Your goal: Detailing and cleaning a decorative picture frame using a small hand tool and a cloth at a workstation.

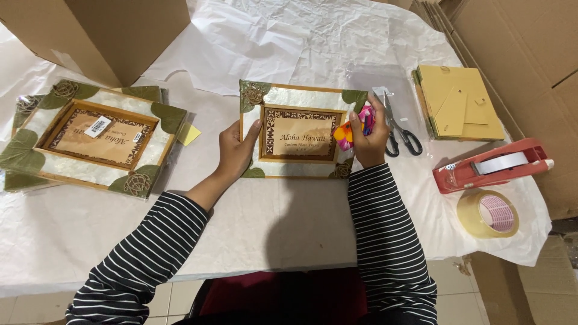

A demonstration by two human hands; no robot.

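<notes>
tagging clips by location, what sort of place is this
Probably a small packing or craft-shipping workspace: cardboard boxes, a tape dispenser and spare tape roll, and decorated photo frames on a paper-covered table.
</notes>
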